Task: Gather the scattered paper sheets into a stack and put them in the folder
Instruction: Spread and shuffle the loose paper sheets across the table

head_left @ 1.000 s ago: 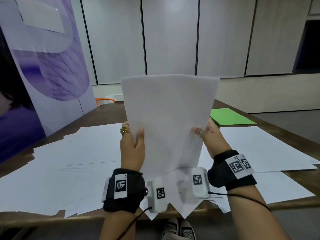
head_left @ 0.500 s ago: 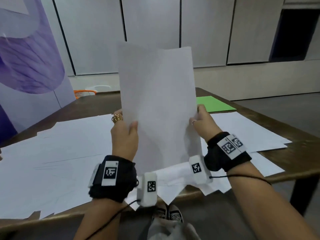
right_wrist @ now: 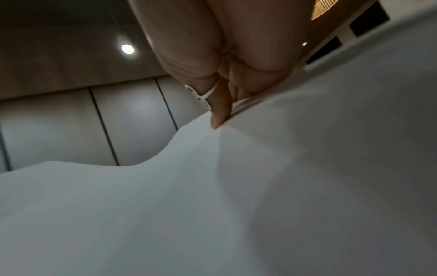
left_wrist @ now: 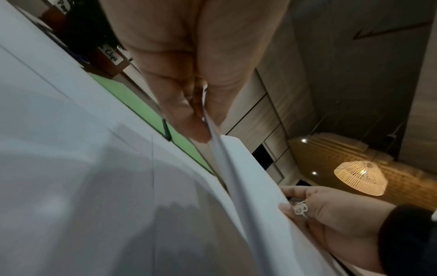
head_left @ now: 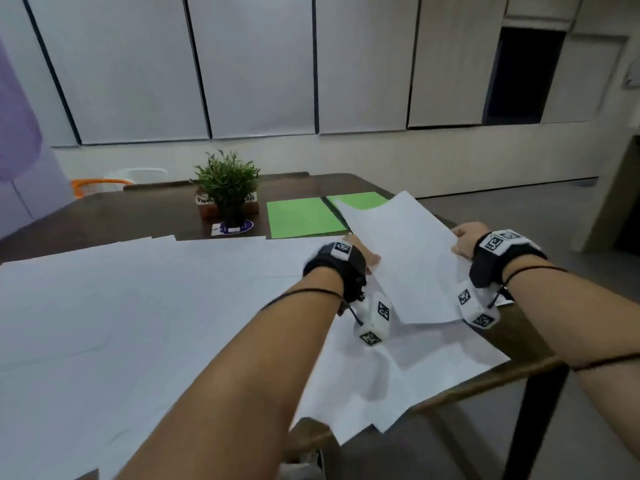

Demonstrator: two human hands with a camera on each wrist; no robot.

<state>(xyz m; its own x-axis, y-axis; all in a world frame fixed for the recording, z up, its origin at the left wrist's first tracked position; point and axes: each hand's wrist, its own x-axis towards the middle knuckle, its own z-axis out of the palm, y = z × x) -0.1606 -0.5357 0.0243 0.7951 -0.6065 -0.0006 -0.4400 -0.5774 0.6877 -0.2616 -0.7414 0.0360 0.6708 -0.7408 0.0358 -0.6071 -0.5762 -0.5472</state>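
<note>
Paper stack (head_left: 408, 258) dropped from upright to tilted low, near tabletop's (head_left: 145, 216) far right corner, partly over open green folder (head_left: 301, 218). Left hand (head_left: 360, 254) and right hand (head_left: 465, 235) pinch its side edges.

Dark wooden surface (head_left: 145, 216) — loose white sheets (head_left: 138, 323) cover its near part, some overhanging the near edge; an open green folder (head_left: 301, 216) and a potted plant (head_left: 227, 188) sit toward the far edge.

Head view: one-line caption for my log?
Both hands, left hand and right hand, hold paper stack near open green folder.
</note>
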